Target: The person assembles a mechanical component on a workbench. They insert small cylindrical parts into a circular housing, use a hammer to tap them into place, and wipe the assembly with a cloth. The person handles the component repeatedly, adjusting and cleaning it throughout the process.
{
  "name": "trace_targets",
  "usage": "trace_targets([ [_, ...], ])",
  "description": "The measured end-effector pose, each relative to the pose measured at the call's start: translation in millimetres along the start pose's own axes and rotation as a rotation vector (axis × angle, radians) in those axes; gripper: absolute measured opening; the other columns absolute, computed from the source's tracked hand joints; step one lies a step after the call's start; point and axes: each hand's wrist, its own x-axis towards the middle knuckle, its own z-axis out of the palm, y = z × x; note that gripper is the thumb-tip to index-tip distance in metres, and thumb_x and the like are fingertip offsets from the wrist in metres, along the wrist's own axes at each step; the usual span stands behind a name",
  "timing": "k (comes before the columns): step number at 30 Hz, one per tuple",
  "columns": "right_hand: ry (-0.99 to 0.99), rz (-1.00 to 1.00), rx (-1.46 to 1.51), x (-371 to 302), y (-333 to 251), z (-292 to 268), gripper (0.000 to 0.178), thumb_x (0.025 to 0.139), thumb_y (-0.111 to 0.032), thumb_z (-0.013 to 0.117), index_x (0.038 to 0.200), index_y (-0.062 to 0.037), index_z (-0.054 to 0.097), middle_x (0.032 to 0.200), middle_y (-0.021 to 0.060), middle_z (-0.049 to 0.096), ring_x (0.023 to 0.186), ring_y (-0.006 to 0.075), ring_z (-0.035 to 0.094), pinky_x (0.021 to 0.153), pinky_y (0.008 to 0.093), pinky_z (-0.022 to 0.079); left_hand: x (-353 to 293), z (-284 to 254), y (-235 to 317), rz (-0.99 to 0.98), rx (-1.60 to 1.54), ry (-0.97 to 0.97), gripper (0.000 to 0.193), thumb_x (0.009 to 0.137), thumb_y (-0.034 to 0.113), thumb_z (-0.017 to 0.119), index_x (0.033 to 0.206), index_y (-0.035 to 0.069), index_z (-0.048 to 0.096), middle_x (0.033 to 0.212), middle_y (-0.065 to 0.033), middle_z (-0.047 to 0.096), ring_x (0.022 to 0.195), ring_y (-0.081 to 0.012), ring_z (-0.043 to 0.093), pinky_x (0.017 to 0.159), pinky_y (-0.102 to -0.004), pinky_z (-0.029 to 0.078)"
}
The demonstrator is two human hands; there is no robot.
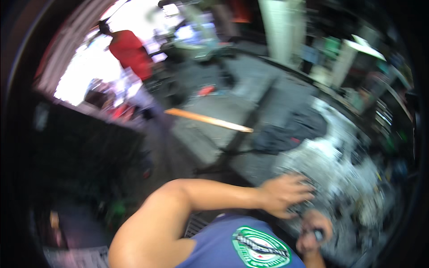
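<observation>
Near the middle of my view, a dark strip (pixel 261 105) parts the bench (pixel 252 167) from the far top (pixel 232 105), and the room I have to move lies over the grey surfaces either side. My left hand (pixel 288 195), at four o'clock, has its fingers loosely apart, nothing visible in them; blur hides whether it touches the plastic (pixel 335 165). Beside it, nearer five, my right hand (pixel 314 225) is curled round a small object (pixel 318 234). That crumpled plastic crowds me from three to four, with a dark cloth (pixel 292 131) at three. A stick (pixel 210 120) lies just above centre, one end reaching the strip. At half past ten, a person (pixel 134 53) stands; a column (pixel 283 31) rises at one.
</observation>
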Motion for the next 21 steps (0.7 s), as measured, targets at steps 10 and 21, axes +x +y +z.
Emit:
trace_targets([
  [10, -0.521, 0.109, 0.219, 12, 11, -11, 0.024, 0.083, -0.016, 0.085, 0.076, -0.0036, 0.066, 0.069, 0.0149, 0.067, 0.066, 0.0380, 0.069, 0.064, 0.0459, 0.054, 9, 11, -23, 0.070, 0.224, -0.058, 0.047, 0.098, 0.042, 0.072, 0.133, 0.012, 0.080, 0.144, -0.0117, 0.076, 0.134, -0.0445, 0.066, 0.117, -0.0603, 0.050],
  [21, -0.271, -0.169, 0.178, 13, 13, -8, 0.030, 0.093, -0.023, 0.083, 0.075, -0.0085, 0.065, 0.067, 0.0129, 0.063, 0.065, 0.0397, 0.064, 0.062, 0.0491, 0.053, -18, 17, -36, 0.013, 0.299, -0.071, 0.061, 0.111, 0.061, 0.057, 0.135, 0.009, 0.079, 0.147, -0.0163, 0.075, 0.136, -0.0513, 0.064, 0.116, -0.0650, 0.049],
])
